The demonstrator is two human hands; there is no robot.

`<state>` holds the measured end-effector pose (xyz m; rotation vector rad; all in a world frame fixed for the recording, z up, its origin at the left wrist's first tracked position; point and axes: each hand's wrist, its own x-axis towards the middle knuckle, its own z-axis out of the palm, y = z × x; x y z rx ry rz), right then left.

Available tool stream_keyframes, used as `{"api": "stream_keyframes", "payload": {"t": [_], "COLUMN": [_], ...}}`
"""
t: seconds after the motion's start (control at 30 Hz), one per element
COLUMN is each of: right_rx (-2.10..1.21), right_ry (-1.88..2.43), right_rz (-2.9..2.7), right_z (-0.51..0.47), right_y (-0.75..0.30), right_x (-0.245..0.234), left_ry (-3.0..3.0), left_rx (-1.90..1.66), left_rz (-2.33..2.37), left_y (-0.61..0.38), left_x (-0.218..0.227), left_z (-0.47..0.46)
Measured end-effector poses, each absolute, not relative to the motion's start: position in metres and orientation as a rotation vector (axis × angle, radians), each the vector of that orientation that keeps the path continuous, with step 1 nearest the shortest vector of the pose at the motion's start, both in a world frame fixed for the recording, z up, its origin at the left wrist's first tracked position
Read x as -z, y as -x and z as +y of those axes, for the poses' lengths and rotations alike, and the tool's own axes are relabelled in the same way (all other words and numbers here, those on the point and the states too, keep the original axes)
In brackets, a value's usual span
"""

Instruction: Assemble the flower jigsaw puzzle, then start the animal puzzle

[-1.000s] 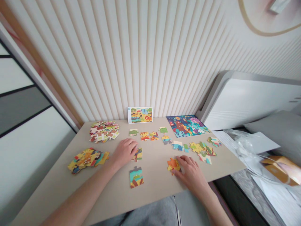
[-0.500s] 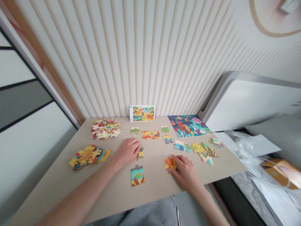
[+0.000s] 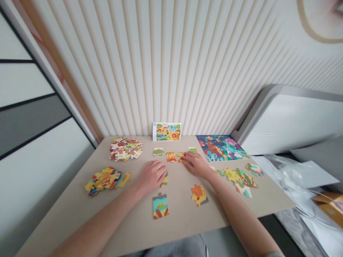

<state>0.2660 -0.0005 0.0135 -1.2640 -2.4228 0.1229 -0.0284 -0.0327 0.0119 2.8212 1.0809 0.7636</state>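
Observation:
My left hand [image 3: 152, 175] rests on the table with its fingers curled over a puzzle piece [image 3: 165, 179]; only the right part of that piece shows. My right hand [image 3: 196, 164] reaches forward, fingers apart, with its tips at the edge of a yellow lion piece [image 3: 180, 157]. Left of that lies a yellow and red piece [image 3: 170, 157]. Behind are two green tree pieces [image 3: 158, 151] [image 3: 192, 149], the right one partly covered. Nearer me lie a crocodile piece [image 3: 161, 206] and an orange and yellow piece [image 3: 199, 195], both untouched.
A picture card [image 3: 167, 131] leans against the ribbed wall. Two heaps of pieces [image 3: 125, 148] [image 3: 107, 180] lie on the left. A dark blue picture sheet [image 3: 222, 147] is at the back right, with joined pieces [image 3: 240, 178] in front and a single piece [image 3: 254, 169] beside them.
My right hand has left the orange and yellow piece and moved forward to the lion piece. My left hand stays over its piece. The view has shifted slightly.

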Motion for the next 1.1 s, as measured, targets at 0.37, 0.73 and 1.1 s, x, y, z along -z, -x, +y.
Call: {"api": "stream_keyframes", "payload": {"t": [0.37, 0.73, 1.1], "right_rx": [-0.301, -0.269, -0.367], "right_ry": [1.263, 1.25, 1.231], "right_rz": [-2.339, -2.371, -2.42], "right_z": [-0.021, -0.022, -0.027], "right_y": [-0.291, -0.292, -0.291], "right_x": [-0.009, -0.015, -0.026], "left_ry": [-3.027, -3.139, -3.025], "left_rx": [-0.554, -0.541, -0.552], "left_rz": [0.529, 0.595, 0.837], "left_y": [-0.046, -0.072, -0.069], "left_x": [-0.038, 0.007, 0.019], "left_z": [-0.136, -0.163, -0.164]}}
